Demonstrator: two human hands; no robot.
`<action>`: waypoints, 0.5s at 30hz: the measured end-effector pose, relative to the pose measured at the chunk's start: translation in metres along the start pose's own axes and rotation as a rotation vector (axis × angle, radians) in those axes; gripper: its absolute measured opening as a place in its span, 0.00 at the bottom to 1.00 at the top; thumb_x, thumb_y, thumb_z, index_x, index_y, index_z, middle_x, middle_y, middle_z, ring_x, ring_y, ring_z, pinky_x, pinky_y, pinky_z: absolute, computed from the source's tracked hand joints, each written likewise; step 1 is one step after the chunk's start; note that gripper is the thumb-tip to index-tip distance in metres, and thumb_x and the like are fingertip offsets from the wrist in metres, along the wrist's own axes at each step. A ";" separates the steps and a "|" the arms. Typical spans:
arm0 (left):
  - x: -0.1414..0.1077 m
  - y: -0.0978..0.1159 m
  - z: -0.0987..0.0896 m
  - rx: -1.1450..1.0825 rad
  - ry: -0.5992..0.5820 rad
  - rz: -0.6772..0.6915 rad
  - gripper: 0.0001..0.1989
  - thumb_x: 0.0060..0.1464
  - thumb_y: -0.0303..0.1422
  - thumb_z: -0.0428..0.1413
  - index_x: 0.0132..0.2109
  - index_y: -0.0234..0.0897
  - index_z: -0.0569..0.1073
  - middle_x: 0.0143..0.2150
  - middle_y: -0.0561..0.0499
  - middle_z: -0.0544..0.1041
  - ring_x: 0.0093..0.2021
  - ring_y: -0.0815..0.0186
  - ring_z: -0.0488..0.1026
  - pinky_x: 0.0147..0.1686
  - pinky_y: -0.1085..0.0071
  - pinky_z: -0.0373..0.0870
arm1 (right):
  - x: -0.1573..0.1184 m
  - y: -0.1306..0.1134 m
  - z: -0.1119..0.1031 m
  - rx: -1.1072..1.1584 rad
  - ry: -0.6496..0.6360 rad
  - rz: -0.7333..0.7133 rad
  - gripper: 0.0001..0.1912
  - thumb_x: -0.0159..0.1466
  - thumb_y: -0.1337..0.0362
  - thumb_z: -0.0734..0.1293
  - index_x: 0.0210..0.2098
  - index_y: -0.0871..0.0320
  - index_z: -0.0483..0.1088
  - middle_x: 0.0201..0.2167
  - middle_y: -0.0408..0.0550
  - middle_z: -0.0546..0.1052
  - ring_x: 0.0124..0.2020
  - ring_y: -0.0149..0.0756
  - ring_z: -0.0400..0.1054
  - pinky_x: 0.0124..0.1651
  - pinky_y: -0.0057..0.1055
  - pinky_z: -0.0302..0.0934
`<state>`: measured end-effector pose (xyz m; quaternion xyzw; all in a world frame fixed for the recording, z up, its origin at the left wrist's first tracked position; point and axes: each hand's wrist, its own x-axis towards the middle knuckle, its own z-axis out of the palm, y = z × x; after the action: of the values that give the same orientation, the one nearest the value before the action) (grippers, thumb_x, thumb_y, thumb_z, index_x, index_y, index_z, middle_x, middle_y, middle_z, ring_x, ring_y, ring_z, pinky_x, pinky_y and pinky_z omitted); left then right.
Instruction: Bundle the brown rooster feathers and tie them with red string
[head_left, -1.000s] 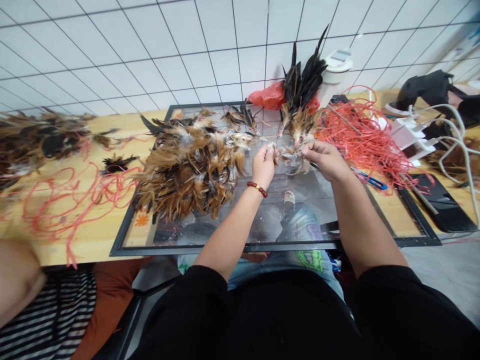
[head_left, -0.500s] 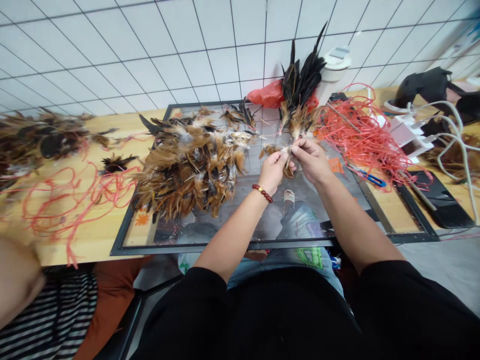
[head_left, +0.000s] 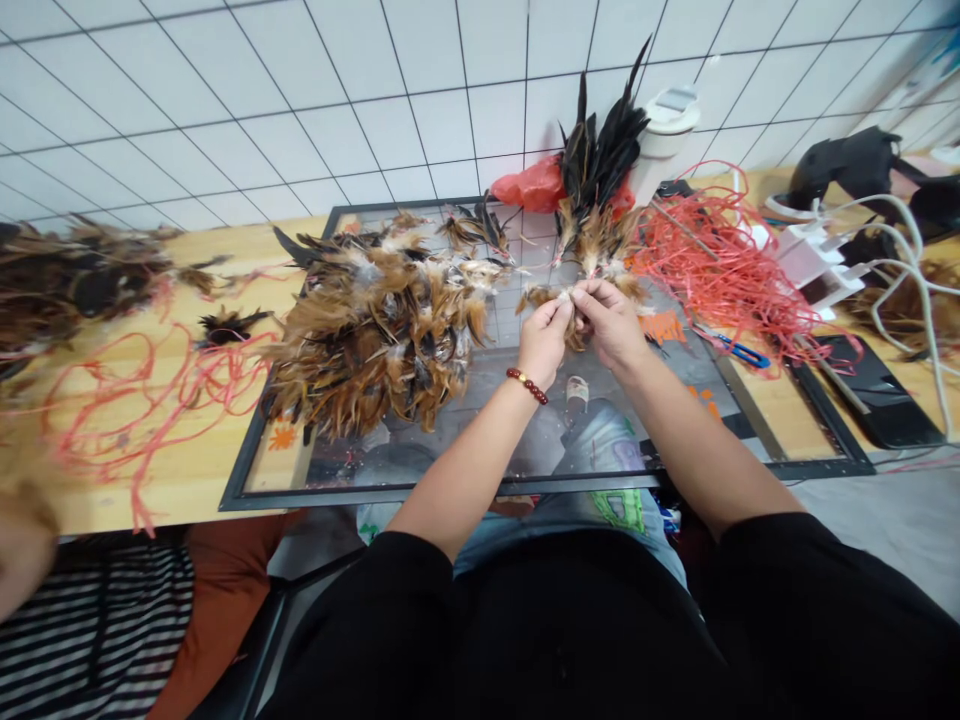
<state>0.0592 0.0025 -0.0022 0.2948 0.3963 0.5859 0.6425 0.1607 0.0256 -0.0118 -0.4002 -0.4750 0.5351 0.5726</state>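
Both hands meet over the glass panel, with fingertips touching. My left hand [head_left: 544,340], below a red bead bracelet [head_left: 527,386], pinches the pale base of a small brown feather bunch [head_left: 537,297]. My right hand [head_left: 606,318] pinches the same base from the right; its fingers partly hide the bunch. Left of my hands lies a large pile of brown feathers [head_left: 382,340]. Just behind them, long black feathers [head_left: 600,150] with brown ones at their base lean on a red plastic bag [head_left: 531,188].
Tangled red string [head_left: 720,260], a blue cutter [head_left: 741,351], a black phone [head_left: 881,395] and white cables [head_left: 919,260] lie at the right. More string [head_left: 112,400] and feathers [head_left: 82,275] are at the left, beside a person in striped clothing [head_left: 97,620]. A tiled wall [head_left: 337,110] stands behind.
My right hand has shifted slightly left and its fingers are closer against my left fingertips. The arm of the person at the left has moved back toward the frame's edge.
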 end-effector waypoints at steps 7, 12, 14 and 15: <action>0.000 0.010 -0.002 0.048 0.003 -0.070 0.11 0.63 0.32 0.60 0.32 0.35 0.71 0.21 0.60 0.66 0.20 0.77 0.63 0.25 0.78 0.61 | 0.007 -0.001 -0.015 0.034 -0.075 0.061 0.25 0.49 0.45 0.81 0.36 0.55 0.77 0.25 0.38 0.71 0.25 0.25 0.60 0.29 0.26 0.58; -0.003 0.015 -0.002 0.081 -0.157 -0.115 0.14 0.66 0.30 0.56 0.30 0.35 0.69 0.20 0.59 0.64 0.19 0.77 0.63 0.24 0.78 0.60 | 0.005 -0.010 -0.022 0.088 -0.189 0.131 0.29 0.45 0.41 0.82 0.35 0.56 0.81 0.22 0.38 0.69 0.25 0.26 0.60 0.30 0.26 0.59; -0.005 0.015 -0.002 0.112 -0.180 -0.122 0.14 0.65 0.31 0.57 0.30 0.35 0.69 0.20 0.59 0.65 0.19 0.77 0.63 0.24 0.78 0.60 | 0.003 -0.014 -0.023 0.054 -0.194 0.122 0.28 0.44 0.42 0.83 0.34 0.57 0.82 0.22 0.39 0.71 0.25 0.26 0.62 0.31 0.26 0.60; -0.005 0.014 -0.003 0.127 -0.190 -0.123 0.14 0.65 0.31 0.58 0.30 0.35 0.69 0.20 0.59 0.65 0.19 0.77 0.63 0.24 0.78 0.60 | 0.003 -0.015 -0.023 0.032 -0.192 0.118 0.28 0.44 0.43 0.83 0.33 0.57 0.82 0.22 0.40 0.73 0.26 0.27 0.63 0.31 0.27 0.61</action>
<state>0.0494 -0.0005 0.0094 0.3642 0.3870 0.4888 0.6919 0.1870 0.0282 -0.0021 -0.3650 -0.4947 0.6113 0.4984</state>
